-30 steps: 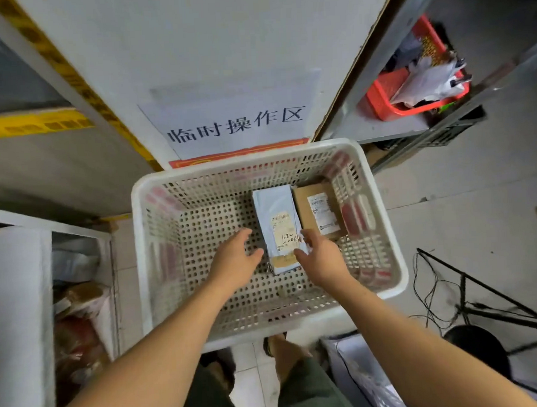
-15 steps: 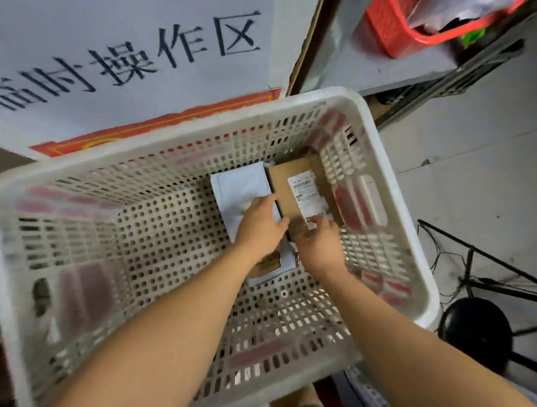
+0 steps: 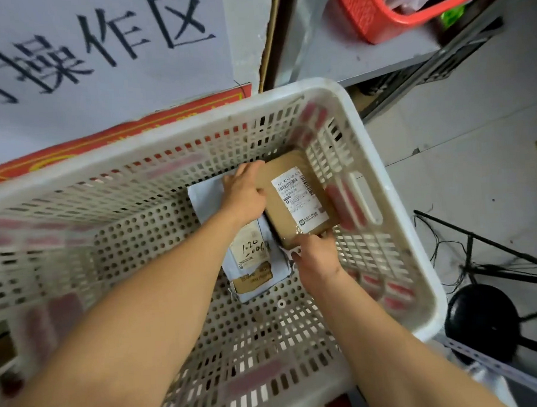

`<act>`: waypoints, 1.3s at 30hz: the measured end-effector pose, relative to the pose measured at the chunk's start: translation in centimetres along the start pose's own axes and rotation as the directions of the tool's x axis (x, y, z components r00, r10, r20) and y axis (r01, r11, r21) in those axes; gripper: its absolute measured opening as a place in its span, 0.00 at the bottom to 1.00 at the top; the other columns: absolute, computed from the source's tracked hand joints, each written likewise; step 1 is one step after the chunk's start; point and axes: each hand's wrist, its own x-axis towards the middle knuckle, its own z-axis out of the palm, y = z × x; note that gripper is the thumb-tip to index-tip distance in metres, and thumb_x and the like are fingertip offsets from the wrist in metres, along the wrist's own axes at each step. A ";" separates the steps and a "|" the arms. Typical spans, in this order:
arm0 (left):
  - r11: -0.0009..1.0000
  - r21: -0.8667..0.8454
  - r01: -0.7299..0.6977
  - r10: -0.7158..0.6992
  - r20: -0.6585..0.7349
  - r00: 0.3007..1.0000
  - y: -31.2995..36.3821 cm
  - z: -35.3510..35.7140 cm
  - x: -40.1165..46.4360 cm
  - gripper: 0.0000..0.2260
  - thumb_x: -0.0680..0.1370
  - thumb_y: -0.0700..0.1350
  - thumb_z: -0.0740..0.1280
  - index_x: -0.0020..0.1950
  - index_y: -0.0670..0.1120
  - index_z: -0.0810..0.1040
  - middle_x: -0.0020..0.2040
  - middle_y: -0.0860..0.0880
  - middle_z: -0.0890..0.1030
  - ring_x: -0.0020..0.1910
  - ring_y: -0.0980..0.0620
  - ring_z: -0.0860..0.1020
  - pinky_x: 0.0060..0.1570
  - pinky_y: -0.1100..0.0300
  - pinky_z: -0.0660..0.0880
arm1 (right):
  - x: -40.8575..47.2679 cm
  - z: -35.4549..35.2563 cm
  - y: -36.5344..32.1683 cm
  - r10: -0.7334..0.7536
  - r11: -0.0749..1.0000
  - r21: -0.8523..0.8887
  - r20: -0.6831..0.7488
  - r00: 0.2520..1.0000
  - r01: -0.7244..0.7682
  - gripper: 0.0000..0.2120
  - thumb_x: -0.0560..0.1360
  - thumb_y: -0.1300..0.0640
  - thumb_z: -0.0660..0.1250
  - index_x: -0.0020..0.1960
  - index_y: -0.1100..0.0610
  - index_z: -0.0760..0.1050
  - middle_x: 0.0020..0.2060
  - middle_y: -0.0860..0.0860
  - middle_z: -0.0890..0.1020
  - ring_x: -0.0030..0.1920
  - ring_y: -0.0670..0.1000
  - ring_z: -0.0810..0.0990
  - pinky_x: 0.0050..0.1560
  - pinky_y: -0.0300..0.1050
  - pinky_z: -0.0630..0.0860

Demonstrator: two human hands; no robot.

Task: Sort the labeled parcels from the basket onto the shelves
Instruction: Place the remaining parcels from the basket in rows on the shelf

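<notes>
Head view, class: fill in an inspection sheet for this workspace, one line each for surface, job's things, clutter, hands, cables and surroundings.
Surface: perforated floor of the white basket; grey floor to its right.
Job's things: brown parcel with a printed label, tilted up by the basket's right wall; blue-grey parcel with handwriting, lying flat beside it.
Clutter: nothing seen loose in the basket.
Hands: left hand grips the brown parcel's left edge; right hand holds its near end.
Cables: thin black wires on the floor by a black stand.
Surroundings: paper sign with large characters behind; grey shelf bearing a red basket.
</notes>
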 end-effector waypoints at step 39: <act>0.869 -0.493 -0.039 -0.403 -0.752 0.521 -3.9 -35.2 -61.1 0.27 0.82 0.60 0.67 0.81 0.65 0.63 0.72 0.60 0.77 0.67 0.58 0.77 0.68 0.56 0.73 | -55.8 13.3 -3.5 -0.162 0.471 -0.016 0.981 0.105 0.882 0.17 0.84 0.58 0.66 0.68 0.41 0.78 0.59 0.45 0.87 0.58 0.50 0.86 0.62 0.54 0.82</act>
